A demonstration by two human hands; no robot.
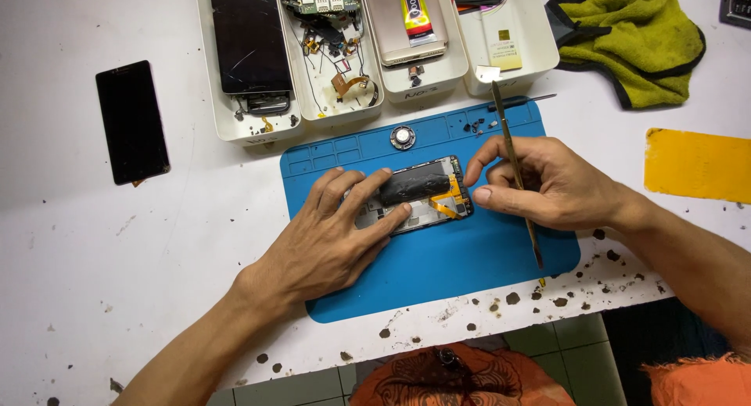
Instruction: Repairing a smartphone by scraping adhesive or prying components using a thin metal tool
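An opened phone (426, 206) lies on a blue work mat (438, 257), its insides up, with a black battery (415, 185) and orange flex cables showing. My left hand (332, 234) lies flat on the phone's left part, fingers pressing next to the battery. My right hand (540, 183) is just right of the phone and grips a long thin metal spatula (512, 152). The flat blade points away from me and the handle runs down past my palm. My right thumb almost touches the phone's right edge.
Several white trays (375, 89) at the back hold a cracked screen, a circuit board, cables and a phone back. A black phone panel (131, 120) lies left. A green cloth (626, 30) and a yellow sheet (696, 165) lie right. A small round part (402, 136) sits on the mat.
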